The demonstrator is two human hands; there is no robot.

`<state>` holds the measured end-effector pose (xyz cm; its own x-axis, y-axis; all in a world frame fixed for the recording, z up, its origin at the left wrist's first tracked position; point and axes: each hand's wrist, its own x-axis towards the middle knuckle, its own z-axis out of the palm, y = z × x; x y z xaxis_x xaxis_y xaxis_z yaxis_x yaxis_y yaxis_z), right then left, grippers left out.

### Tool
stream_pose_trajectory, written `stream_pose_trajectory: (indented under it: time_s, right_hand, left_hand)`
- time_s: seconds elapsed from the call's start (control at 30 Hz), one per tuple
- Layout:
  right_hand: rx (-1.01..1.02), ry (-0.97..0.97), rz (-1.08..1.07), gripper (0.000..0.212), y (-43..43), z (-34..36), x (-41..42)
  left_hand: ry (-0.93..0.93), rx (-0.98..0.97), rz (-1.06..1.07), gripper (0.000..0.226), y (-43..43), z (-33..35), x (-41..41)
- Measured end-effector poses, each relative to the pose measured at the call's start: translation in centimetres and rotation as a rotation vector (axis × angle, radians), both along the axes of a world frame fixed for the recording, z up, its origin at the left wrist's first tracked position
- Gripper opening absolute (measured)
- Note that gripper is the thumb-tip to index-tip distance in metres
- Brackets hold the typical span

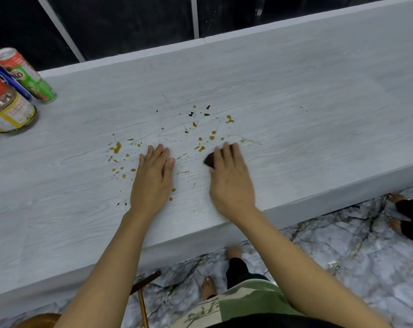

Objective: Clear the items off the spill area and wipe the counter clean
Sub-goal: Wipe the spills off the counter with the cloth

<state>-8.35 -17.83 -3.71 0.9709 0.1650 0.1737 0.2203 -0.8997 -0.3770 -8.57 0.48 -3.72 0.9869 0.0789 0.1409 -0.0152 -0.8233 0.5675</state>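
Brown-yellow drops and dark specks of a spill [200, 129] are scattered across the middle of the pale wood-grain counter [295, 95]. My left hand [153, 178] lies flat on the counter, palm down, fingers together, with drops on both sides of it. My right hand [231, 176] presses a dark brown cloth or sponge [209, 160] onto the counter just right of centre; only a corner of it shows under the fingers. The right hand looks slightly blurred.
At the far left stand a green and red can [25, 74], a red-lidded jar with a yellow label [6, 107] and a blue container [2, 74] behind them. A raised ledge [271, 31] runs along the counter's back. Another person's feet [397, 214] are at the right.
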Motion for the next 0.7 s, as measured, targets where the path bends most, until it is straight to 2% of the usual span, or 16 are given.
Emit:
stream_pose_trajectory:
  time_s: [0.1, 0.17, 0.2, 0.27, 0.37, 0.47, 0.57, 0.63, 0.7]
  right_hand:
    - [0.15, 0.02, 0.17, 0.059, -0.2, 0.5, 0.1]
    - [0.239, -0.002, 0.069, 0.067, -3.2, 1.0, 0.5]
    - [0.26, -0.026, -0.016, 0.064, -5.1, 1.1, 0.9]
    - [0.214, -0.031, -0.194, 0.048, -8.9, 1.1, 2.2]
    - [-0.01, 0.012, -0.291, 0.053, -10.0, 0.3, 4.6]
    - [-0.044, -0.018, -0.195, 0.056, -5.6, -0.1, 5.0]
    - [0.016, -0.025, 0.09, 0.051, -0.1, -0.1, 3.2]
    - [0.114, 0.01, 0.251, 0.053, 1.1, 0.3, 1.9]
    - [0.293, 0.026, 0.199, 0.063, -1.1, 1.5, 1.9]
  left_hand:
    - [-0.005, -0.009, 0.01, 0.049, 0.1, 0.1, -0.1]
    - [-0.006, -0.017, 0.01, 0.049, 0.0, 0.2, -0.1]
    - [-0.007, -0.021, 0.014, 0.048, 0.0, 0.2, -0.2]
    - [-0.01, -0.027, 0.022, 0.048, -0.1, 0.3, -0.1]
    - [-0.006, -0.036, 0.028, 0.048, -0.2, 0.5, -0.1]
    - [0.0, -0.051, 0.028, 0.049, -0.2, 0.5, 0.0]
    - [0.0, -0.071, 0.039, 0.049, -0.5, 0.7, 0.3]
    - [-0.004, -0.097, 0.044, 0.049, -0.8, 1.0, 0.8]
    - [-0.013, -0.125, 0.043, 0.049, -0.9, 1.3, 1.6]
